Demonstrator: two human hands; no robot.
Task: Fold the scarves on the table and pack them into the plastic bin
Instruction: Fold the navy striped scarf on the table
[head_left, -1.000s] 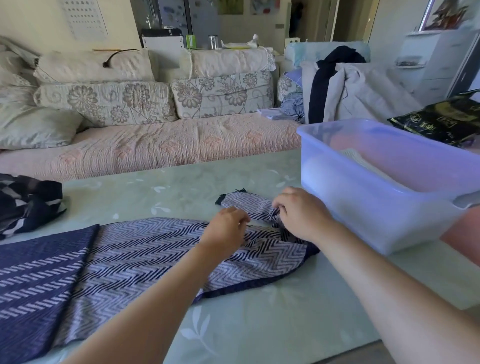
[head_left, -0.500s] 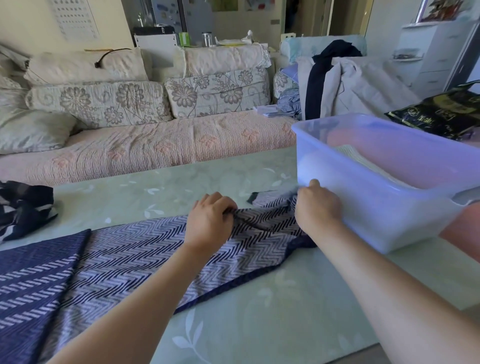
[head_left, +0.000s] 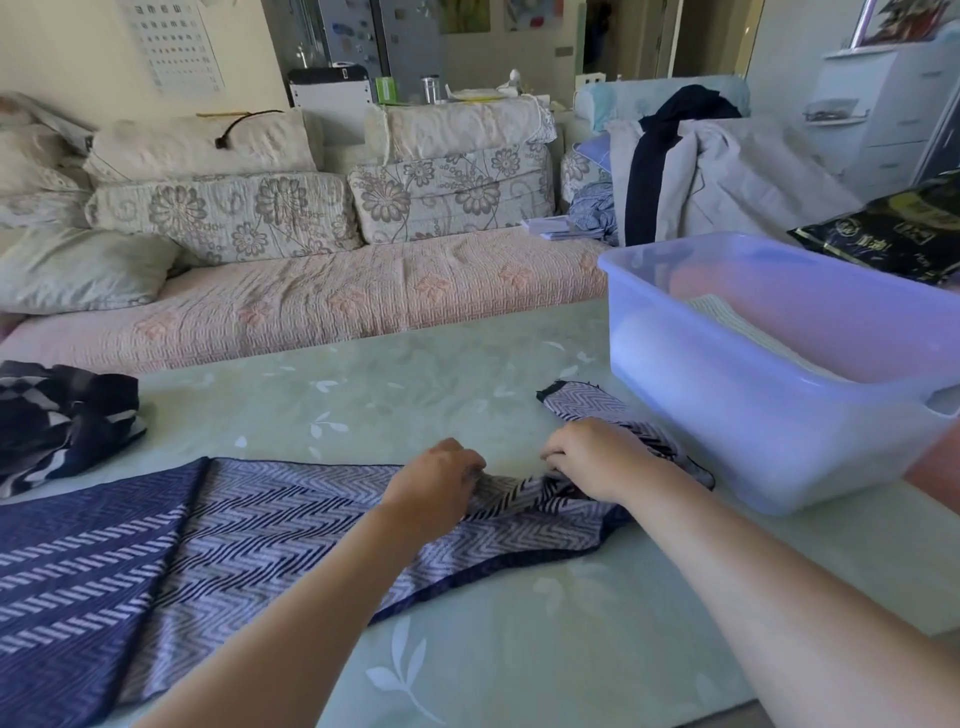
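A long navy and white chevron scarf (head_left: 249, 535) lies spread across the pale green table (head_left: 519, 649). Its right end is bunched and twisted, and one corner sticks out toward the bin. My left hand (head_left: 434, 486) pinches the fabric near the scarf's far edge. Just to its right, my right hand (head_left: 592, 457) grips the bunched part. A translucent blue plastic bin (head_left: 727, 415) stands at the right of the table with a pale folded cloth (head_left: 737, 332) inside. A second dark patterned scarf (head_left: 62, 415) lies crumpled at the table's left edge.
A sofa (head_left: 311, 301) with floral cushions runs along the far side of the table. Clothes (head_left: 701, 176) are piled at its right end. A black printed bag (head_left: 893, 228) sits behind the bin. White drawers (head_left: 883, 104) stand at the far right.
Both hands have drawn closer together over the scarf's right end. My right hand has come back from the bin's wall, and the scarf's corner now lies uncovered beside the bin.
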